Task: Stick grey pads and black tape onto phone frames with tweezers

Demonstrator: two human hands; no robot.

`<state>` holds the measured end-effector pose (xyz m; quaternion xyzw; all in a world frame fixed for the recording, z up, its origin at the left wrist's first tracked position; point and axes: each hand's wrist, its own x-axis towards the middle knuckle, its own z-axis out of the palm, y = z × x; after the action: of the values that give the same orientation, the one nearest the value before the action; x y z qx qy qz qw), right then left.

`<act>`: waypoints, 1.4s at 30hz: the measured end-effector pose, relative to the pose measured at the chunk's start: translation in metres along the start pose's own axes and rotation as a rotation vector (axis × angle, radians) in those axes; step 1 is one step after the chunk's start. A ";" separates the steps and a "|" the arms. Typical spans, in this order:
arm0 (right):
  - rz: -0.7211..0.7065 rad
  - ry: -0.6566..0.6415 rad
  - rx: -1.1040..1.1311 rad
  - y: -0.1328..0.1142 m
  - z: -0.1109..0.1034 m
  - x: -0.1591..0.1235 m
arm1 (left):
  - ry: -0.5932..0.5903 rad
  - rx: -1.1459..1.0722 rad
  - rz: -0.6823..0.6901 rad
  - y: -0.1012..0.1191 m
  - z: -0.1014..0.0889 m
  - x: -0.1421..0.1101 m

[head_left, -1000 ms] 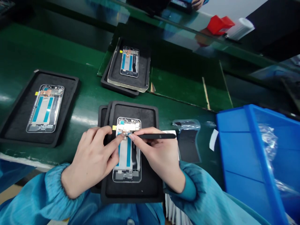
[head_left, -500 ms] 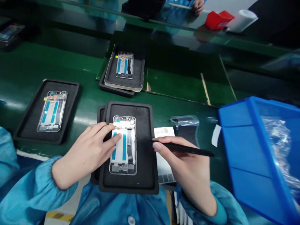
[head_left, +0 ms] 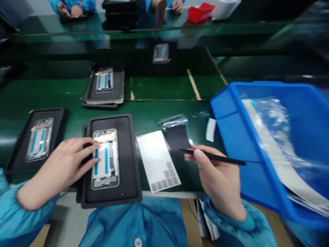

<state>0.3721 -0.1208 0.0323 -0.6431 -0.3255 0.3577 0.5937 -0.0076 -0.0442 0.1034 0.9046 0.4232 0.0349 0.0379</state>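
Note:
An opened phone [head_left: 105, 171] with bare inner parts and blue strips lies in a black tray [head_left: 128, 164]. My left hand [head_left: 68, 159] rests at the phone's left edge, fingers stretched out onto its upper half, not wrapped round it. In my right hand [head_left: 217, 180] are black tweezers [head_left: 221, 157], pinched between thumb and fingers, the tip pointing left. That tip is over the area by a dark sheet in a clear plastic bag [head_left: 177, 133]. Between the tray and my right hand lies a white sheet of small grey stickers [head_left: 156, 161].
A blue bin [head_left: 228, 116] with plastic wrap stands on the right, near a white slip [head_left: 211, 129]. More opened phones lie in a left tray [head_left: 16, 151] and a stacked tray [head_left: 118, 89] behind. Across the bench are other people's hands [head_left: 70, 10] and a red box [head_left: 200, 13].
The view has swung right, so the trays sit further left. My right hand with the tweezers has moved away from the tray, past the sticker sheet. My left hand stays on the phone.

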 end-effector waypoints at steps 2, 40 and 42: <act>-0.038 0.078 -0.025 0.009 -0.014 0.012 | 0.040 0.032 0.004 0.011 -0.009 0.023; -0.428 0.009 -0.041 0.012 -0.036 0.056 | -0.202 -0.210 0.329 0.166 0.052 0.237; -0.447 0.023 -0.046 0.014 -0.036 0.057 | -0.208 -0.193 0.338 0.167 0.052 0.237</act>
<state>0.4325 -0.0932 0.0161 -0.5723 -0.4614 0.2024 0.6470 0.2760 0.0294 0.0751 0.9536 0.2539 -0.0125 0.1612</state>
